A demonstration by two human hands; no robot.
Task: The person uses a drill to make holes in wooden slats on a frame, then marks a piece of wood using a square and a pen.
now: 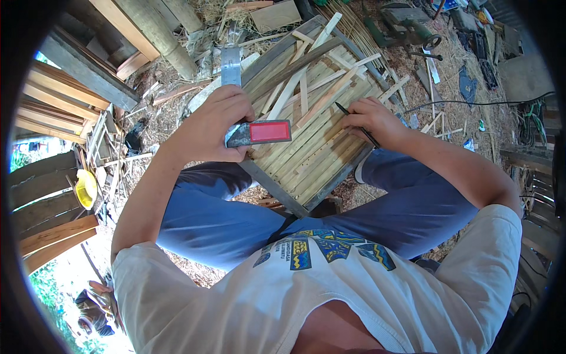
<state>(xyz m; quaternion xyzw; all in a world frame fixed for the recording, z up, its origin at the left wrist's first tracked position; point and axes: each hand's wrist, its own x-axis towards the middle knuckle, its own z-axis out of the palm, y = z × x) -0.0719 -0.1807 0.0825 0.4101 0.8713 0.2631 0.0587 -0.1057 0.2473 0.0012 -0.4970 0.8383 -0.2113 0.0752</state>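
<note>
My left hand (pixel 218 124) grips a metal square (pixel 230 64), its ruled blade pointing away from me and its dark handle with a red panel (pixel 269 131) lying crosswise toward the right. My right hand (pixel 372 123) has its fingers closed round a slim black pencil or pen (pixel 343 108), held slanting over a slatted wooden board (pixel 306 174) with a grey frame. The board sits between my legs. Pale thin wooden strips (pixel 303 94) lie loosely crossed on its far part, just beyond my right hand.
Wood scraps and shavings cover the ground. A green vise-like metal tool (pixel 407 32) is at the back right, a black cable (pixel 495 101) at right. A yellow hard hat or bowl (pixel 85 189) and timbers (pixel 59 109) are at left. Another person (pixel 88 312) appears at bottom left.
</note>
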